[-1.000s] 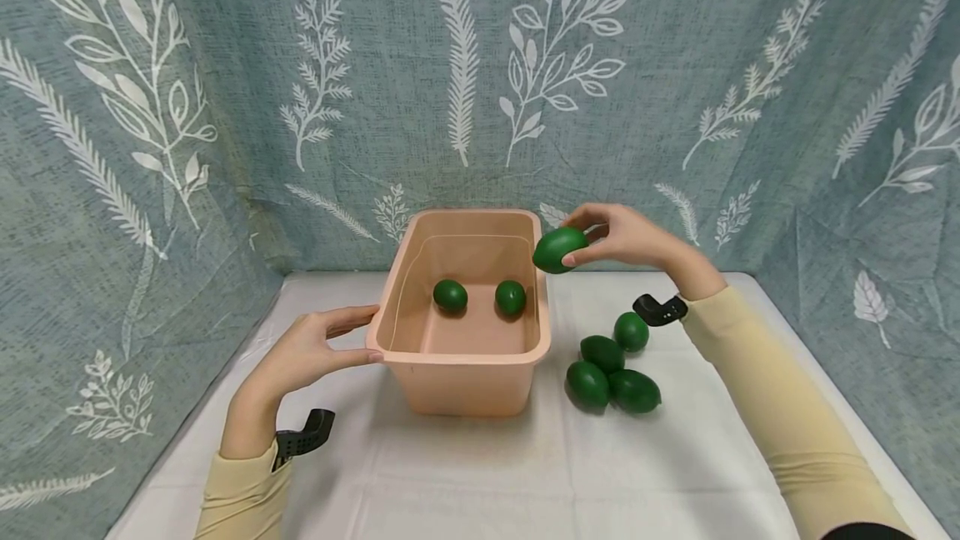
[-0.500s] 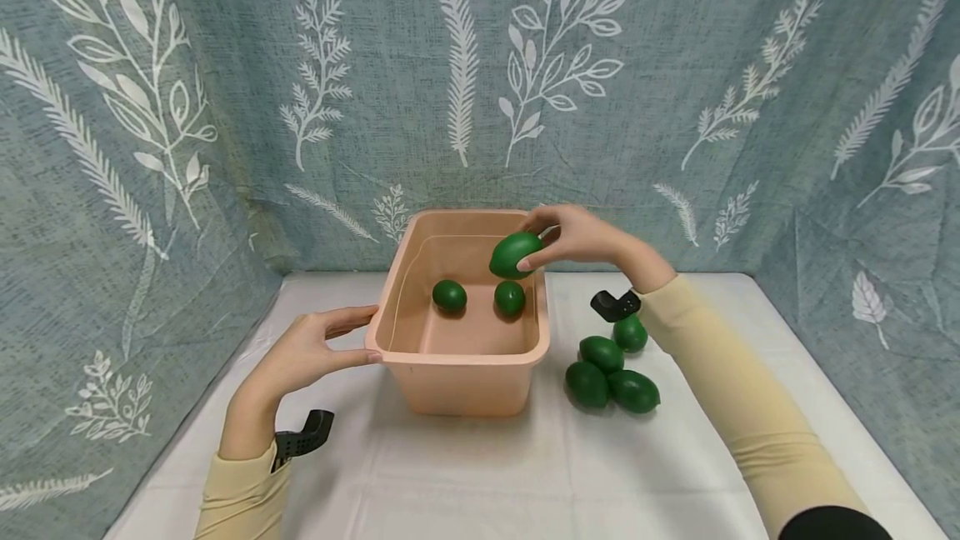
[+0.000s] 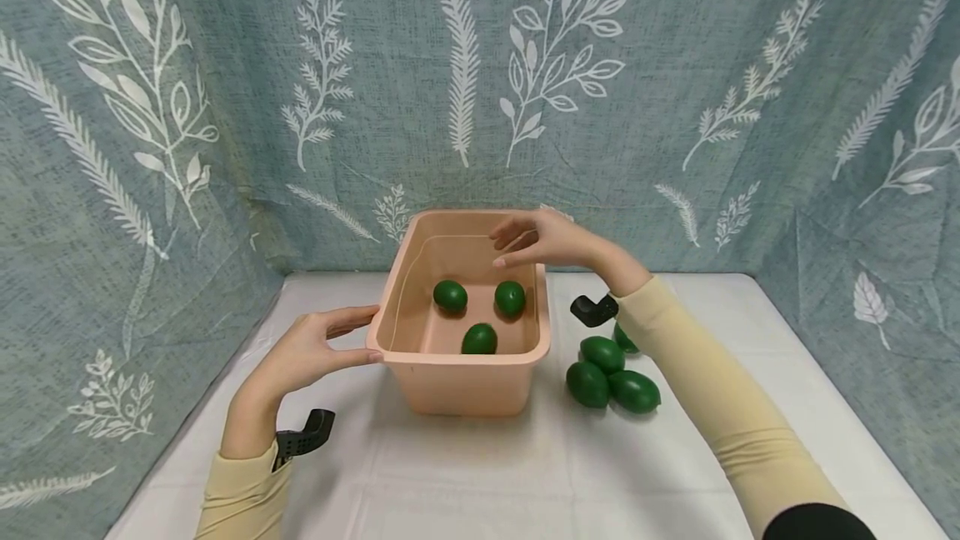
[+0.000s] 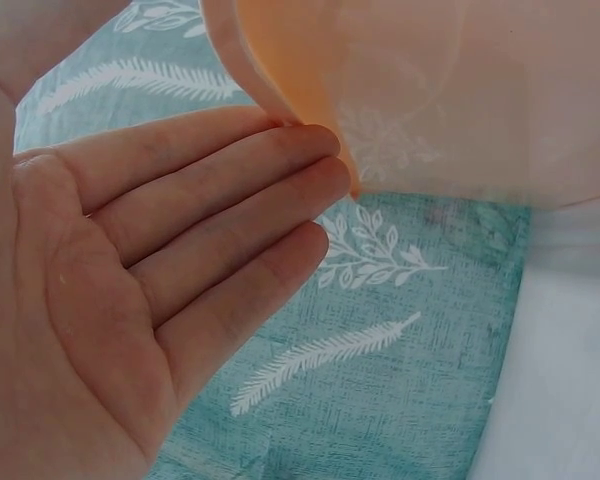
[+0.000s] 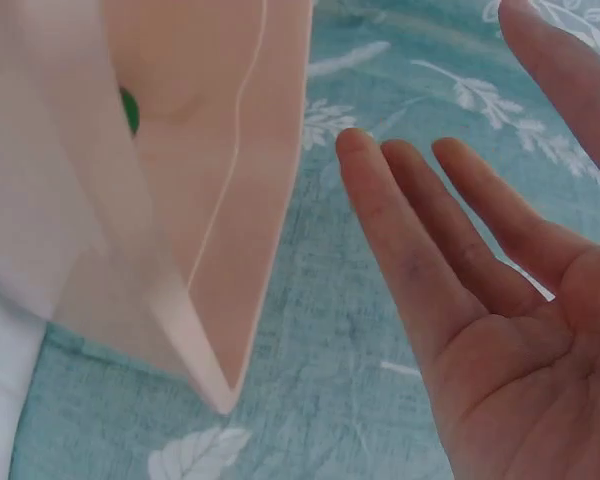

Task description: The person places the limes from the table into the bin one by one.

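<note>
We have the left hand [image 3: 307, 346] at the near-left corner of the bin [image 3: 461, 359], fingers straight against its outside, grip not clenched. The bin stands toward the back edge of the tabletop [image 3: 450, 473]; inside lie three green fruits [image 3: 450, 297], two apart farther back, one by the near wall. Our right hand [image 3: 551, 240] hangs over the bin's right rim, grip released and empty. To its right, four more fruits [image 3: 636, 392] cluster, one partly behind our sleeve [image 3: 735, 407]. We judge a fruit's release is the step in hand; next calls for reaching right to the cluster.
</note>
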Demonstrator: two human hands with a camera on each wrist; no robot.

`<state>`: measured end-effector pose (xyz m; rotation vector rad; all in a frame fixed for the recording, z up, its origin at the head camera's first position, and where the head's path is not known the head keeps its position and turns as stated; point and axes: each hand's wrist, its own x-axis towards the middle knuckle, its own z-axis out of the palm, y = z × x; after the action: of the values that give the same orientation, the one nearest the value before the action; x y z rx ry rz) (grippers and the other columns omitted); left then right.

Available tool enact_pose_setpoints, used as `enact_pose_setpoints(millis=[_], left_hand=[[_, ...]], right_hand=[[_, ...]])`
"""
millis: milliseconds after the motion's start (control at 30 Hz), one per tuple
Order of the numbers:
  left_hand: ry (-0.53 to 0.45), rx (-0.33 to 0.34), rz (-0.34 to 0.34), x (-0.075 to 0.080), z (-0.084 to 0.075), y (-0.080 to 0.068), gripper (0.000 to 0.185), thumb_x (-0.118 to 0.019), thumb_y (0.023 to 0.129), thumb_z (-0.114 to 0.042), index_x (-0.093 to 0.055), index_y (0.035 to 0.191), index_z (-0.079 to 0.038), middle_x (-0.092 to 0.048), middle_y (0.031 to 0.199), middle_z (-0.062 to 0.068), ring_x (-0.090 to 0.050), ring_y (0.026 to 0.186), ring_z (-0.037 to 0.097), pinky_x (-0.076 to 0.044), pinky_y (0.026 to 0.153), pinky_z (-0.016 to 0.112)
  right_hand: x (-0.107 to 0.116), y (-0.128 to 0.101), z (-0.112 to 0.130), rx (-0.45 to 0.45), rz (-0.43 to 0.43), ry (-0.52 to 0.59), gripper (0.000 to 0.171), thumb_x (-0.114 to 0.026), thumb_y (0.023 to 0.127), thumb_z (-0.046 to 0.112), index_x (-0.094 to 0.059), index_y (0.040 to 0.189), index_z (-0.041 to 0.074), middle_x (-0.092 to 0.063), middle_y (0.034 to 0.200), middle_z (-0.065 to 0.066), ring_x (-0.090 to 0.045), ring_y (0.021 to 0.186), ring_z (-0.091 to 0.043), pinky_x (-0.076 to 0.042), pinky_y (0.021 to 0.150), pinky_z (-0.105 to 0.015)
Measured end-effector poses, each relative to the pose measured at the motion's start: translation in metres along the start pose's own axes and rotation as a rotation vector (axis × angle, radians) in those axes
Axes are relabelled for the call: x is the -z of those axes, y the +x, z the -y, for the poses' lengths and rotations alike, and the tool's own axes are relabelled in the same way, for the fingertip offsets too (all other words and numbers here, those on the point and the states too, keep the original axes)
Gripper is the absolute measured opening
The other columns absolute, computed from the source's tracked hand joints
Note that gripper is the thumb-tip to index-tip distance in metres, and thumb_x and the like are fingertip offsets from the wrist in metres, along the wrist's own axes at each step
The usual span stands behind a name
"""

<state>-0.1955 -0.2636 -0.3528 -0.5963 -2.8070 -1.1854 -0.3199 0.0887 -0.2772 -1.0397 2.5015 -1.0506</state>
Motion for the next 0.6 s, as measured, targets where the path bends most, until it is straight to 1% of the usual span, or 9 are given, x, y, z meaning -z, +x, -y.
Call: enact_pose_setpoints(millis=[167, 300, 433, 600], left_hand=[[0.000, -0.006, -0.002, 0.001, -0.001, 0.000, 0.066, -0.075, 0.078, -0.044, -0.055, 0.135, -0.016, -0.057, 0.134, 0.005, -0.051, 0.127, 0.030, -0.043, 0.102, 0.052], [0.001, -0.005, -0.002, 0.001, -0.002, 0.000, 0.066, -0.075, 0.079, -0.044, -0.055, 0.134, -0.016, -0.057, 0.134, 0.005, -0.052, 0.126, 0.029, -0.043, 0.102, 0.052], [0.006, -0.005, -0.004, 0.000, -0.002, 0.000, 0.066, -0.075, 0.079, -0.044, -0.055, 0.134, -0.015, -0.057, 0.134, 0.005, -0.052, 0.126, 0.029, -0.044, 0.101, 0.052], [0.012, -0.008, -0.009, -0.001, -0.002, 0.001, 0.065, -0.075, 0.078, -0.043, -0.056, 0.134, -0.014, -0.058, 0.133, 0.006, -0.053, 0.125, 0.030, -0.044, 0.101, 0.051]], right_hand=[[0.007, -0.013, -0.006, -0.004, -0.013, 0.013, 0.049, -0.071, 0.085, 0.033, -0.058, 0.130, 0.017, -0.062, 0.125, -0.006, -0.060, 0.116, -0.023, -0.053, 0.094, -0.034], [0.011, -0.024, -0.015, -0.014, -0.038, 0.027, 0.048, -0.071, 0.086, 0.032, -0.058, 0.129, 0.015, -0.061, 0.126, -0.010, -0.060, 0.116, -0.024, -0.053, 0.093, -0.034], [0.015, -0.034, -0.026, -0.042, -0.055, 0.054, 0.048, -0.071, 0.086, 0.031, -0.058, 0.129, 0.014, -0.059, 0.128, -0.013, -0.060, 0.115, -0.024, -0.054, 0.092, -0.034], [0.019, -0.048, -0.044, -0.053, -0.085, 0.083, 0.053, -0.071, 0.086, 0.031, -0.056, 0.131, 0.010, -0.059, 0.128, -0.015, -0.060, 0.115, -0.027, -0.054, 0.092, -0.036]])
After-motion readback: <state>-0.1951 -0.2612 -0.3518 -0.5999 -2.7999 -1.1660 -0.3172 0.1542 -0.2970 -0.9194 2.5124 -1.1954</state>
